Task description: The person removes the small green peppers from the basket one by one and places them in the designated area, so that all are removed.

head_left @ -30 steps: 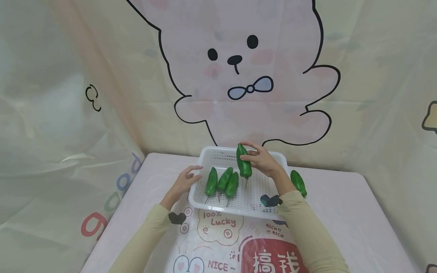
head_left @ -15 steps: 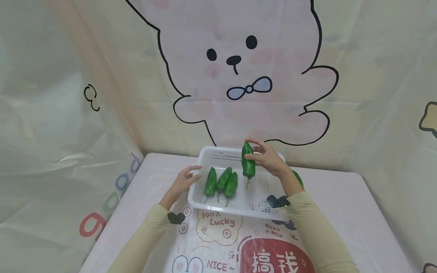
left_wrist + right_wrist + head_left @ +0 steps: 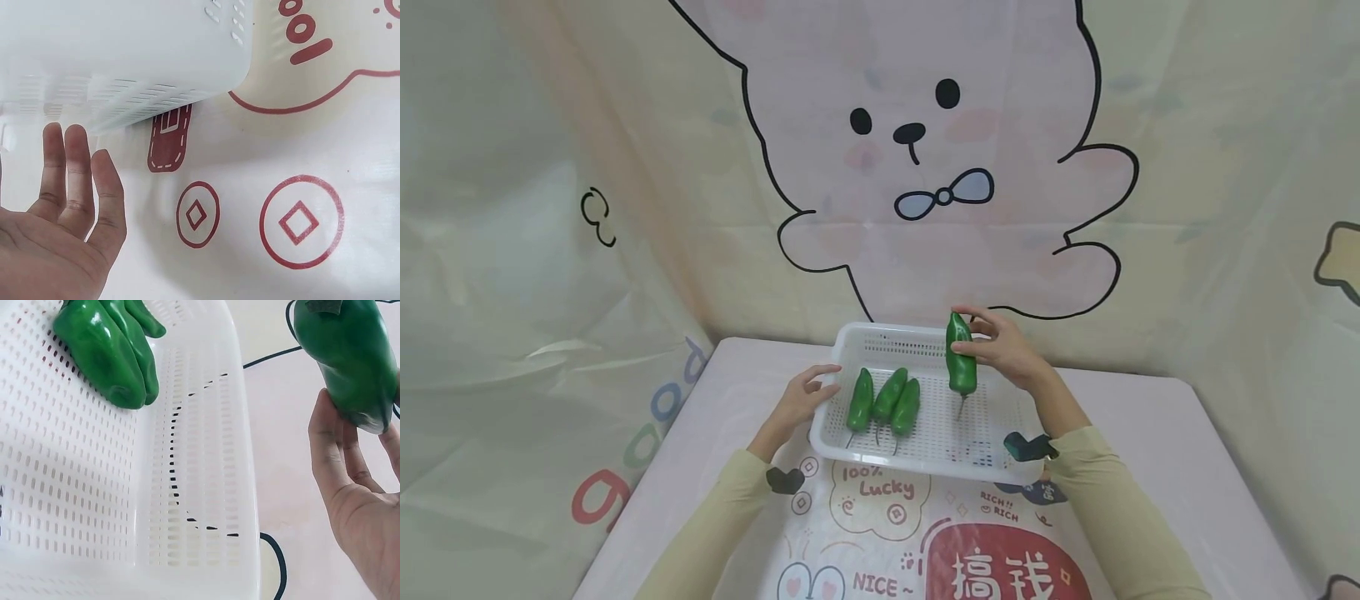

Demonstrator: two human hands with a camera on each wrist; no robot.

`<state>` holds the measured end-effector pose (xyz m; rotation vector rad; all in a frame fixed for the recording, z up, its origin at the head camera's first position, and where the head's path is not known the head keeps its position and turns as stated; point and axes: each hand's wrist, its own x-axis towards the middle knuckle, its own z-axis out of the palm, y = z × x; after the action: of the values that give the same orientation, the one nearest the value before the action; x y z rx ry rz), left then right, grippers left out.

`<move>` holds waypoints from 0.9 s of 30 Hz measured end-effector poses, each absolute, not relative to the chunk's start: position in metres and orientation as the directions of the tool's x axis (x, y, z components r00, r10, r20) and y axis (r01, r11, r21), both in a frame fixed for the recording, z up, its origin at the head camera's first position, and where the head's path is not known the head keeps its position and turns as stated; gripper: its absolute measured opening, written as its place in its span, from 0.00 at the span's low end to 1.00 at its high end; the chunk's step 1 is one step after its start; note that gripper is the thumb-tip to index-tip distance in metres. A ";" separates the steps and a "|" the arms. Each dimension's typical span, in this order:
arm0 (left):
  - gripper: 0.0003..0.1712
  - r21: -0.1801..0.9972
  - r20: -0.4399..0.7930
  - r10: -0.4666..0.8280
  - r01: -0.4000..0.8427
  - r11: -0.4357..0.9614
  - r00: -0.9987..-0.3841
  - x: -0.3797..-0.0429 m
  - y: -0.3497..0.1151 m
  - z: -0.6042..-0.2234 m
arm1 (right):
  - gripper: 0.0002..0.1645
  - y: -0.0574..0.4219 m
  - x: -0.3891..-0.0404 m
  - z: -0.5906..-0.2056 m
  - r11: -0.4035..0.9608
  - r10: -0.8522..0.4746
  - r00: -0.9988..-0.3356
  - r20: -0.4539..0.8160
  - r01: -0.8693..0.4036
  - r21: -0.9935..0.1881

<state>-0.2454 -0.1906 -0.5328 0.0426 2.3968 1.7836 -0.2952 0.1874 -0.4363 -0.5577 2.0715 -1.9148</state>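
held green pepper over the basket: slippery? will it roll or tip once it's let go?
Probably somewhat slippery: the green pepper has glossy skin with highlights, and the right hand holds it only at the fingers. Held upright, stem down, with a tapered body, it would likely topple if released. The three peppers in the white basket lie flat, so it should settle likewise.

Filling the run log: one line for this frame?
right hand: holds pepper above basket | left hand: on basket rim | three peppers inside

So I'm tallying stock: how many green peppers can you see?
4. Three lie side by side in the left part of the white basket. The right hand holds the fourth above it. Others may be hidden.
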 end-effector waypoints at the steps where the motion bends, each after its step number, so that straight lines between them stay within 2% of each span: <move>1: 0.26 0.955 -0.107 0.111 -0.071 0.288 -0.988 -0.245 -0.191 -0.533 | 0.40 0.189 -0.295 -0.436 0.053 -0.451 -0.890 0.068 -0.103 -0.993; 12: 0.27 0.958 -0.105 0.124 -0.066 0.281 -0.987 -0.246 -0.191 -0.533 | 0.40 0.211 -0.287 -0.439 0.086 -0.411 -0.907 0.087 -0.134 -0.987; 21: 0.27 0.971 -0.105 0.202 -0.056 0.232 -0.974 -0.231 -0.191 -0.497 | 0.40 0.231 -0.282 -0.442 0.131 -0.365 -0.927 0.090 -0.147 -0.980; 27: 0.27 0.970 -0.098 0.202 -0.048 0.239 -0.975 -0.228 -0.189 -0.492 | 0.42 0.250 -0.276 -0.445 0.179 -0.332 -0.941 0.069 -0.135 -0.974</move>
<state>-0.2280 -0.1895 -0.4922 0.1456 2.3050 1.8167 -0.2762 0.2497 -0.4451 -0.4572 2.2860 -1.8616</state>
